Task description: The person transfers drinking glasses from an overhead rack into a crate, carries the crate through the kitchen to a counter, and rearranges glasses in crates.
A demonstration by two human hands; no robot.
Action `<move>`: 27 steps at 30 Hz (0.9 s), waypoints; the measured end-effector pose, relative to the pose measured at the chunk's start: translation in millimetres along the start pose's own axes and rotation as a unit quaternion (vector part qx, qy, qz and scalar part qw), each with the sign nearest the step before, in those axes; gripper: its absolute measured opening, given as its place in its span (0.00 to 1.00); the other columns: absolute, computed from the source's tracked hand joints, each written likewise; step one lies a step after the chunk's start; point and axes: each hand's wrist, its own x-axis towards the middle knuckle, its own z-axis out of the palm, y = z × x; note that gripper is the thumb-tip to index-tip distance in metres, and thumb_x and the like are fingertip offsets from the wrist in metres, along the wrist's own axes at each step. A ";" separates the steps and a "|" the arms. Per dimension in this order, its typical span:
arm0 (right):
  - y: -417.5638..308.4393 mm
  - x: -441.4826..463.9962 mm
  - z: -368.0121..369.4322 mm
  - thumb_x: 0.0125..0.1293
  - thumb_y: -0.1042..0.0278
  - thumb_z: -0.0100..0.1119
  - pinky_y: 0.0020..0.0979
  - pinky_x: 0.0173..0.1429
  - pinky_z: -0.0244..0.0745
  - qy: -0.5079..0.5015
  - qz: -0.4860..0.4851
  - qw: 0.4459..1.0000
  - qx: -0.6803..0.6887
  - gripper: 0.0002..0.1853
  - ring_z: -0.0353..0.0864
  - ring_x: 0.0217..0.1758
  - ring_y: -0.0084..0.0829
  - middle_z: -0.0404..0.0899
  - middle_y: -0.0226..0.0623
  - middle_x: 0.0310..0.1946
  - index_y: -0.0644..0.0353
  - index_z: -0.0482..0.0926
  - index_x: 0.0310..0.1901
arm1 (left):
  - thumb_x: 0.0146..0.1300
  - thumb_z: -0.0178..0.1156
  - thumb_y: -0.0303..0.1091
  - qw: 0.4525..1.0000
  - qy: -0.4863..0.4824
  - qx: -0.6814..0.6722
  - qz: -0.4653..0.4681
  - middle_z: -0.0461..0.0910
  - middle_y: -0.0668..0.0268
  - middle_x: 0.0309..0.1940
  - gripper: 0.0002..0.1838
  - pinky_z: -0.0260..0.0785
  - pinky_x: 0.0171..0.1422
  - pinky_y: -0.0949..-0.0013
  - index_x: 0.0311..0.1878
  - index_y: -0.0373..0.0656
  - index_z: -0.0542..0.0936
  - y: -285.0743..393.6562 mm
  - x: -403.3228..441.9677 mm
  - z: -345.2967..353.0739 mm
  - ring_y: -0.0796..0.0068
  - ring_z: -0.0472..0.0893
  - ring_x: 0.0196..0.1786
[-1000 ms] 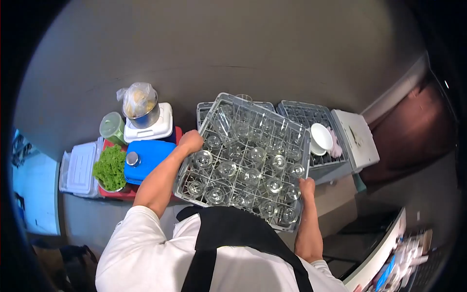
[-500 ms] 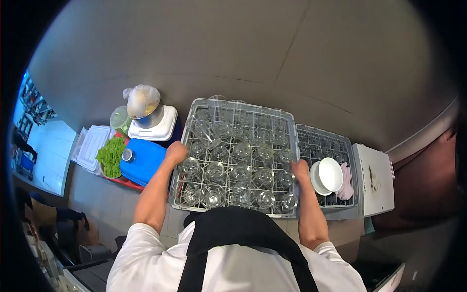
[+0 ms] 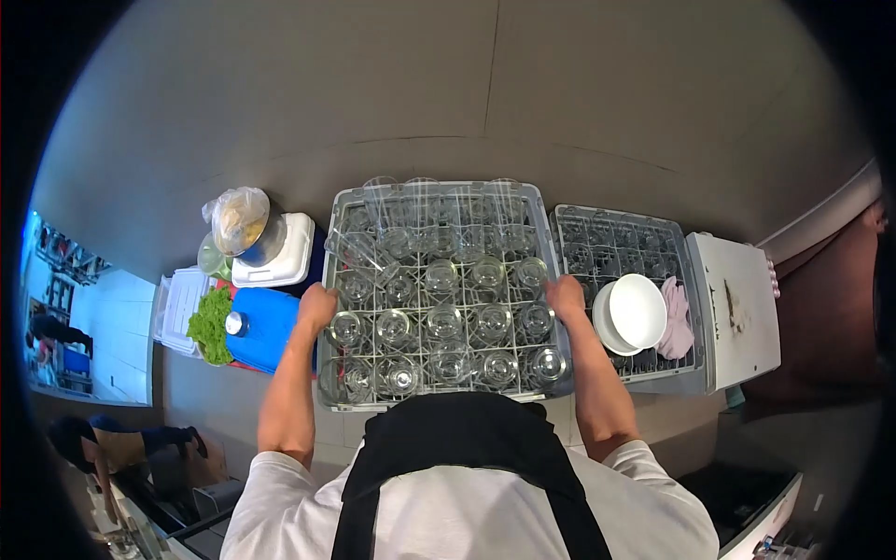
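A large grey dish rack full of upright clear glasses is directly in front of me. One glass lies tilted across others near the rack's back left. My left hand is closed on the rack's left side, and my right hand grips the opposite side. Both sets of fingers are partly hidden by the rack wall. Just beyond my right hand is a second grey rack with glasses, stacked white bowls and a pink cloth or glove.
On the left are a blue lidded container, green lettuce, clear plastic boxes, a white lidded box and a bagged metal pot. A white box stands far right. Another person bends at lower left.
The view has turned slightly, so the racks and containers appear shifted. Both hands keep hold of the large rack. More of the other person at lower left shows now.
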 end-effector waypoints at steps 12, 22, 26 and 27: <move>-6.5 3.3 -5.4 0.58 0.60 0.54 0.47 0.52 0.72 -0.017 0.010 0.999 -0.026 0.17 0.79 0.45 0.55 0.79 0.59 0.38 0.69 0.80 0.36 | 0.61 0.53 0.41 1.000 -0.023 -0.012 -0.014 0.78 0.38 0.42 0.20 0.68 0.55 0.50 0.43 0.29 0.76 -11.5 3.9 11.5 0.42 0.77 0.49; 3.6 9.2 -0.4 0.57 0.59 0.56 0.46 0.49 0.73 -0.018 0.023 0.998 -0.059 0.18 0.79 0.43 0.56 0.79 0.60 0.36 0.71 0.80 0.34 | 0.61 0.51 0.38 0.999 -0.015 -0.027 -0.018 0.78 0.39 0.39 0.18 0.70 0.51 0.51 0.40 0.30 0.77 -5.9 -2.1 12.0 0.41 0.78 0.45; 35.2 24.0 8.8 0.56 0.59 0.56 0.47 0.39 0.76 0.054 -0.015 0.993 -0.105 0.16 0.82 0.37 0.52 0.81 0.55 0.29 0.68 0.81 0.30 | 0.56 0.53 0.38 0.978 -0.088 0.164 0.092 0.82 0.49 0.34 0.14 0.74 0.44 0.53 0.33 0.40 0.84 -24.9 16.4 38.9 0.52 0.82 0.39; 60.8 32.8 16.8 0.56 0.60 0.56 0.46 0.35 0.76 0.063 -0.071 0.986 -0.138 0.15 0.82 0.31 0.51 0.80 0.51 0.24 0.66 0.81 0.26 | 0.56 0.53 0.39 0.963 -0.116 0.213 0.119 0.82 0.52 0.33 0.15 0.75 0.43 0.54 0.34 0.41 0.84 -7.9 7.6 25.3 0.54 0.83 0.37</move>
